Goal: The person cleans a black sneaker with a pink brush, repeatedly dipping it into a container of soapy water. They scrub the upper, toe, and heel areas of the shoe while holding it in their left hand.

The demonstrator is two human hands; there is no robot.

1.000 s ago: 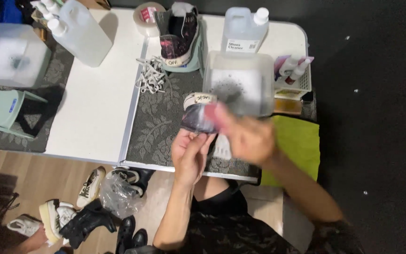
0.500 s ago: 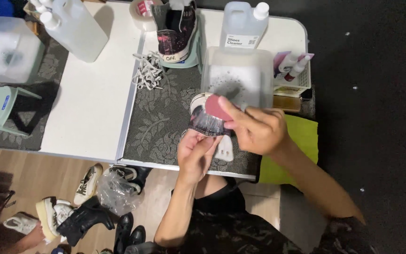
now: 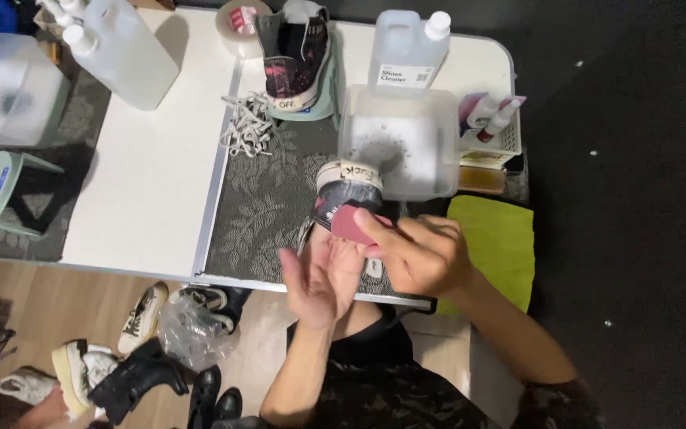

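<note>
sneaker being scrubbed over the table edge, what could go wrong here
The sneaker rests only on the open left hand at the table's near edge; a hard stroke of the pink brush in the right hand might knock it to the floor. Splashes could reach the green cloth.

A matt fabric sneaker (image 3: 343, 199) with a smooth rubber toe was shown beside a translucent plastic tub (image 3: 398, 143), on a patterned woven mat (image 3: 267, 214) over the smooth white tabletop (image 3: 148, 183).
</note>
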